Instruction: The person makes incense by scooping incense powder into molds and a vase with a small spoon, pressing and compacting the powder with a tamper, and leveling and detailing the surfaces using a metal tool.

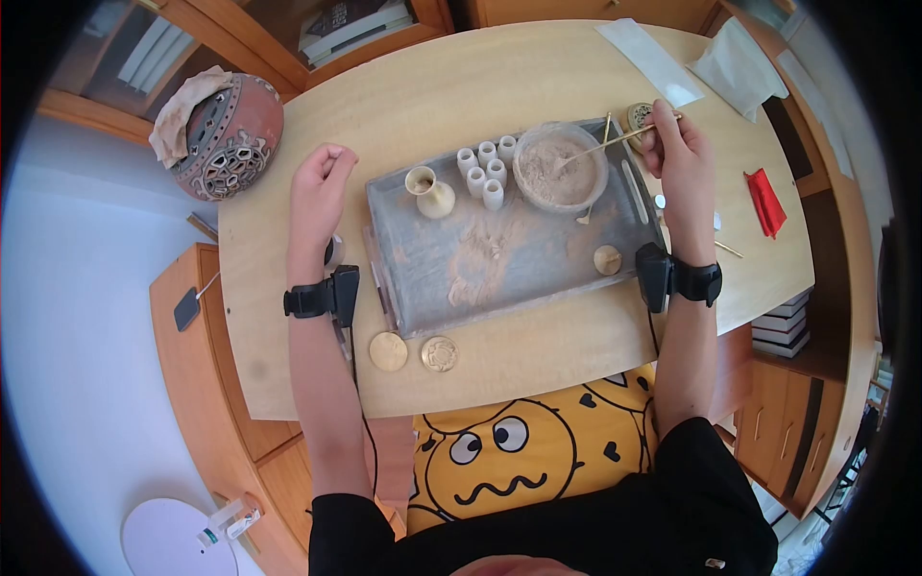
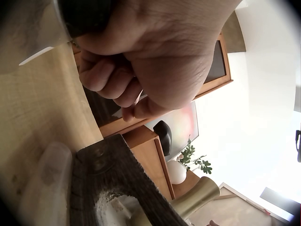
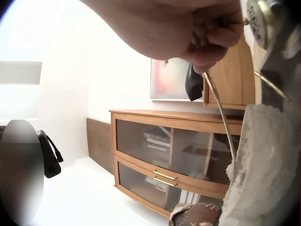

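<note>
The right hand (image 1: 675,154) pinches a thin brass-coloured stick (image 1: 622,138), its far end in brownish powder inside a round whitish bowl (image 1: 561,167) on the grey rectangular tray (image 1: 437,278). The left hand (image 1: 322,182), fingers curled and holding nothing, hovers beside the tray's left edge.

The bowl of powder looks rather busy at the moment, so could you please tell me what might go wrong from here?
The bowl holds loose powder, so a brisk stroke of the thin metal tool in the right hand might flick some out. The left hand is away from the bowl, which could shift if pushed. Small white cups stand close beside it and might topple if bumped.
</note>
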`<state>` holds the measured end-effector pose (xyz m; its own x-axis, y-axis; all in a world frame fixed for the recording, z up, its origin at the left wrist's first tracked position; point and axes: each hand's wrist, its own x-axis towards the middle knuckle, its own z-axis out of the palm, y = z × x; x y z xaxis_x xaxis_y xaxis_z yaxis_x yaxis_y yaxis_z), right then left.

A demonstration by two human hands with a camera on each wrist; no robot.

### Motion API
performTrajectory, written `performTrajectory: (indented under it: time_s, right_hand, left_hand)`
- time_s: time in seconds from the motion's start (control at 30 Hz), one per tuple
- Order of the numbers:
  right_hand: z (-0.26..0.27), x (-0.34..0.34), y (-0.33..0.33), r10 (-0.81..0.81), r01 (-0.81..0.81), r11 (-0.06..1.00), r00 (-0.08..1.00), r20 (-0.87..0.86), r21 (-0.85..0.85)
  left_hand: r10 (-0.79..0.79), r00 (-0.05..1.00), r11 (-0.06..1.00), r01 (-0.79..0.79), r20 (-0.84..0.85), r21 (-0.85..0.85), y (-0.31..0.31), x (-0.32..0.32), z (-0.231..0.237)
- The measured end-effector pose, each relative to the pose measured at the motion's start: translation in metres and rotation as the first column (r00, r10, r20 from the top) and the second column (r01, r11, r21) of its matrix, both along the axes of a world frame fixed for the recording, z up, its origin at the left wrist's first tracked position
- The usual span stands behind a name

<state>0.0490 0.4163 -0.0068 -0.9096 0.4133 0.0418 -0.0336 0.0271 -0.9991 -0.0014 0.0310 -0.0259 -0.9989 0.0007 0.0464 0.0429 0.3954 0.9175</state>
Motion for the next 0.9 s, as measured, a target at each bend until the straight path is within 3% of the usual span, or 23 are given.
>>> performTrajectory:
  time_s: [0.2, 0.43, 0.67, 0.9]
  right_hand:
    - [0.001, 0.000, -0.006, -0.013, 0.006, 0.988, 0.999, -0.048, -0.155]
    - [0.019, 0.008, -0.045, 0.032, -0.043, 0.990, 0.996, -0.086, -0.132]
    - [0.032, 0.013, -0.087, 0.199, -0.206, 0.972, 0.977, -0.078, -0.110]
    - [0.031, 0.015, -0.100, 0.215, -0.219, 0.969, 0.975, -0.049, -0.115]
  left_hand:
    - [-0.010, 1.000, 1.000, 0.010, -0.011, 0.014, -0.001, -0.001, -0.001]
    - [-0.010, 1.000, 1.000, 0.010, -0.001, -0.017, -0.003, -0.002, -0.001]
    - [-0.002, 1.000, 1.000, 0.002, -0.004, -0.011, 0.001, -0.001, 0.000]
    - [-0.015, 1.000, 1.000, 0.015, -0.007, 0.010, 0.001, 0.000, 0.000]
